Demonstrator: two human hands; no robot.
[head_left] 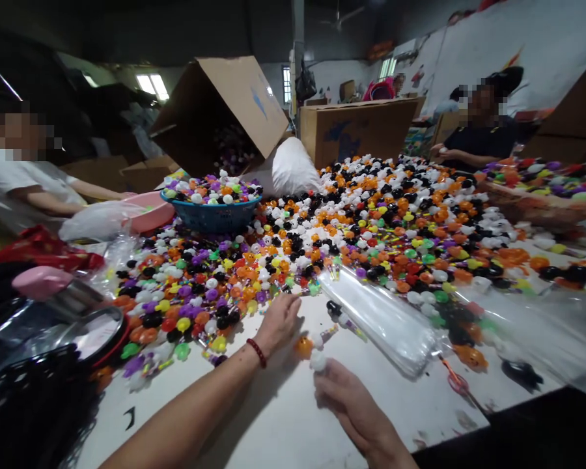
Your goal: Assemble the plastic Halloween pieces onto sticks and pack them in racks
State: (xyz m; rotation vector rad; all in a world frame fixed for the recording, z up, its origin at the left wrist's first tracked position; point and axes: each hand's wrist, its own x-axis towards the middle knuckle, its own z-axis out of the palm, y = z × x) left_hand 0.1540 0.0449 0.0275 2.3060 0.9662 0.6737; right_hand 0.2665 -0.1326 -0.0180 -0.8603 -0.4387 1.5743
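Observation:
My left hand (pixel 279 320), wearing a dark red bead bracelet (pixel 257 352), is at the near edge of a large heap of small coloured plastic toys (pixel 293 244). Its fingers are bent together, and whatever is between them is hidden. My right hand (pixel 349 398) is closed, with a small white toy (pixel 318 360) at its fingertips. Close beside that lies an orange pumpkin-like toy (pixel 303 346), near a toy with a patterned tube (pixel 328 335). Just beyond, a black toy (pixel 333 309) lies on the white tabletop (pixel 264 417).
Clear plastic bags (pixel 381 322) lie to the right, beside orange-handled scissors (pixel 456 381). A blue basin (pixel 215 213) of toys stands at the back, near an open carton (pixel 244 98). A pink-lidded cup (pixel 53 286) is at left. Other people sit at left (pixel 27 185) and right (pixel 483 140).

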